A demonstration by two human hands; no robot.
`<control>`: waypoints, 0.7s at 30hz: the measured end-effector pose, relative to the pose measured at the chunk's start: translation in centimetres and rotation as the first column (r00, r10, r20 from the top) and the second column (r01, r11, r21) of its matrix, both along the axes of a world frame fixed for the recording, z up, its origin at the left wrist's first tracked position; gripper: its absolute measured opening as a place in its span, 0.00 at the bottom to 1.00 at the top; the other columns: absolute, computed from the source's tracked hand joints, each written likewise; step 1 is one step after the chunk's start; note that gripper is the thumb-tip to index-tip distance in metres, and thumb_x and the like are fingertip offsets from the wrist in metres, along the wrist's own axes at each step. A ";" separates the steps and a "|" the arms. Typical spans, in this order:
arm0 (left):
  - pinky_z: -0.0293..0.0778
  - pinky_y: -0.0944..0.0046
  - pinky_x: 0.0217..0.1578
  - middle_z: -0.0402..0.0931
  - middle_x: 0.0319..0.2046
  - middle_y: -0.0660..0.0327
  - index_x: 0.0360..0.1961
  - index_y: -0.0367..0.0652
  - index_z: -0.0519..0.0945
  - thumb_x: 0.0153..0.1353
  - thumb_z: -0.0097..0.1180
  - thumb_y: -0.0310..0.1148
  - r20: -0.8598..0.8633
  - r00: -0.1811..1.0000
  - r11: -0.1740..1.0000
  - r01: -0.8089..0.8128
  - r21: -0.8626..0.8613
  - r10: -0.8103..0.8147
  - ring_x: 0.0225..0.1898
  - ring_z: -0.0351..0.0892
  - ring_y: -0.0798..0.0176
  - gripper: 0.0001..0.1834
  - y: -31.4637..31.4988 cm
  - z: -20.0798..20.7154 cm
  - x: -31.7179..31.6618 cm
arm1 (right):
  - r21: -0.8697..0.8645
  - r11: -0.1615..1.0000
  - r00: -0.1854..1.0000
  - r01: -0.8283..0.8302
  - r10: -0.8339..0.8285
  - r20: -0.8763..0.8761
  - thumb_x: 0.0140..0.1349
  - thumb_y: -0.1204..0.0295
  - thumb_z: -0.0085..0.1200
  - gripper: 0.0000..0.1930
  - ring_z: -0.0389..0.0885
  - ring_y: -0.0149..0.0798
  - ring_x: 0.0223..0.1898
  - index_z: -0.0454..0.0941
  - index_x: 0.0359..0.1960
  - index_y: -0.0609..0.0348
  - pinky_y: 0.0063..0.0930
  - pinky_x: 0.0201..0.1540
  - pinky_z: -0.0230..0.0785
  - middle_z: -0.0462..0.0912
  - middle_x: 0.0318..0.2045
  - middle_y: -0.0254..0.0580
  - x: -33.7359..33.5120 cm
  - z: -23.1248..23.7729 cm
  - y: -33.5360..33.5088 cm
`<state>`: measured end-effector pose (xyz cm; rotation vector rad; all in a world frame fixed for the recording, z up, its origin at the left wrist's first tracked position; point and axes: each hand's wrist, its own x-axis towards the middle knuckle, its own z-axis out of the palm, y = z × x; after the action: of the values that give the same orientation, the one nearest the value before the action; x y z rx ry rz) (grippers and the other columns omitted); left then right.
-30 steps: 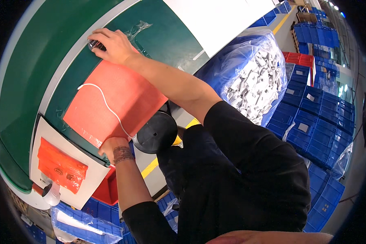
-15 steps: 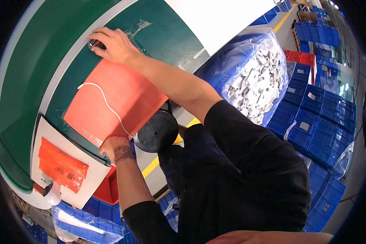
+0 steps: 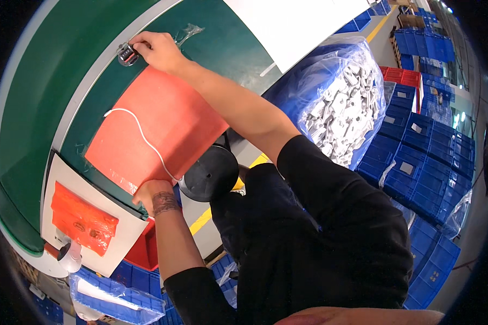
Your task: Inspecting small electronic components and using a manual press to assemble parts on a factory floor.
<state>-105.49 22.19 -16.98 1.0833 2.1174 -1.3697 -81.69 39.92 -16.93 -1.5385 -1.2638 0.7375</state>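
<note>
My right hand [image 3: 160, 51] is at the far side of the green bench top, its fingertips closed on the side of a small round metal tally counter [image 3: 127, 54]. The counter's number window faces up. Beside it, a large red sheet [image 3: 152, 116] lies across the bench, with clear film along its left edge. A thin white cord [image 3: 141, 130] runs over the sheet toward my left hand [image 3: 152, 196]. That hand is closed at the sheet's near left corner; its fingertips are hidden, so what they hold does not show.
A white board [image 3: 116, 246] with an orange plastic bag [image 3: 84, 219] lies at left. A black round stool [image 3: 209, 173] stands near my legs. At right, a blue film-lined bin [image 3: 293, 89] holds many light metal parts [image 3: 341, 114], beside stacked blue crates [image 3: 417, 157].
My right hand has shifted slightly right and drawn back from over the tally counter, leaving most of it uncovered. My left hand has stayed in place.
</note>
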 end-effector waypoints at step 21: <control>0.64 0.34 0.50 0.77 0.54 0.62 0.53 0.54 0.80 0.62 0.48 0.44 0.162 0.485 0.312 -0.750 0.584 0.860 0.54 0.77 0.58 0.20 1.3 -0.9 -0.6 | 0.216 0.976 0.978 0.018 -0.062 0.201 0.64 0.73 0.49 0.07 0.80 0.52 0.38 0.77 0.38 0.61 0.39 0.41 0.73 0.80 0.37 0.49 -0.7 -1.1 0.2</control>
<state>-106.07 23.49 -17.93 -0.1381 2.6876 -0.2719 -82.43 40.17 -18.04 -1.4867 -1.4115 0.4070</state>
